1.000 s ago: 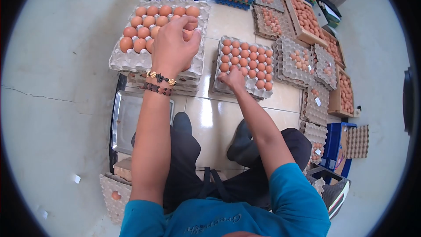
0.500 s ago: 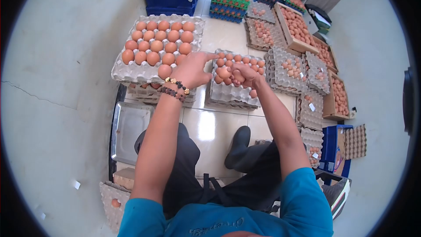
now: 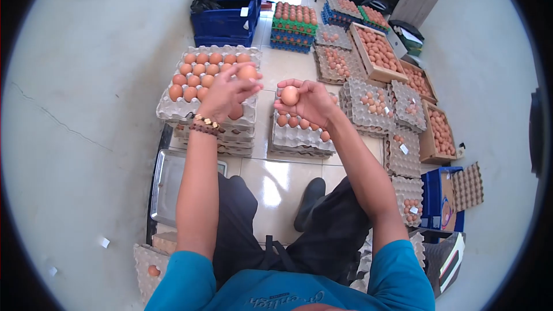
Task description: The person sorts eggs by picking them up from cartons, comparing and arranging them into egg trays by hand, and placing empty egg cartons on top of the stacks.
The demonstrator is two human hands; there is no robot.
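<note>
My left hand, with bead bracelets at the wrist, holds a brown egg between its fingers. It is raised over the right side of a wide stack of grey egg trays, whose top tray carries rows of brown eggs. My right hand is turned partly palm up, fingers curled around another brown egg. Below it is a smaller stack of grey trays, its top tray partly filled with eggs. My right hand and forearm hide some of those eggs.
A metal tray lies at the left near my leg. More grey egg trays and wooden crates of eggs line the right side. Blue crates and a stack of green and blue egg trays stand at the back.
My left hand has risen slightly and moved left, now with an egg in its fingers. My right hand has lifted and shifted left, turning its palm up. The view has tilted up.
</note>
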